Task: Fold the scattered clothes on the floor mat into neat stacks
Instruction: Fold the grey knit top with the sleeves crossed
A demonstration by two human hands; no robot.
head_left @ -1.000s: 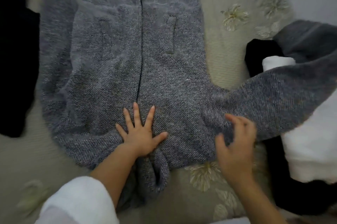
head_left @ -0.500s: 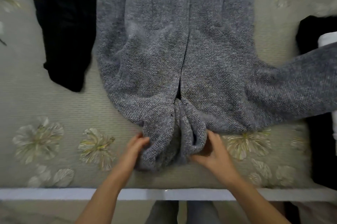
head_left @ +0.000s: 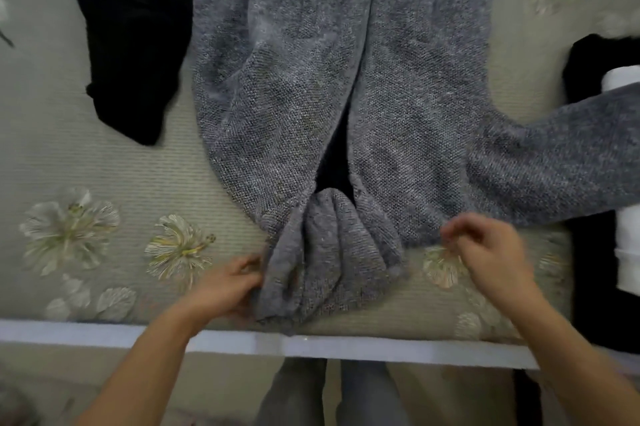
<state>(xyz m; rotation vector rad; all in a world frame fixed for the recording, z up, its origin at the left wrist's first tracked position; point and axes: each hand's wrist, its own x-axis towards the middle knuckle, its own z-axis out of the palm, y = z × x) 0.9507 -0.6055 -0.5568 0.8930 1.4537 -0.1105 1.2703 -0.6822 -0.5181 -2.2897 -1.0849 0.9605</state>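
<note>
mat: pale woven floor mat [head_left: 104,155] with flower prints and a white strip [head_left: 86,335] along its near edge, everything lies on it

grey cardigan: big grey cardigan [head_left: 294,79] spread flat down the middle of the mat, front opening facing up and gaping a bit so you see dark inside

collar bunch: the collar bunch [head_left: 329,259] is scrunched up at the mat's near edge, almost touching the white strip

sleeve: one sleeve [head_left: 554,166] sticks out toward the right edge and lies over the pile there; the other side looks folded in along the body

left hand: left hand [head_left: 225,287] has its fingers curled round the left side of the collar bunch, gripping the knit

right hand: right hand [head_left: 491,252] sits just beside the cardigan's near edge, fingers curled in, pretty blurry, honestly can't tell if it's pinching the knit or holding nothing

black garment: a black garment [head_left: 135,27] lies crumpled toward the far left corner, right next to the cardigan

right pile: black clothes [head_left: 588,183] plus a white cloth [head_left: 627,245] at the right edge, partly under that sleeve
</note>
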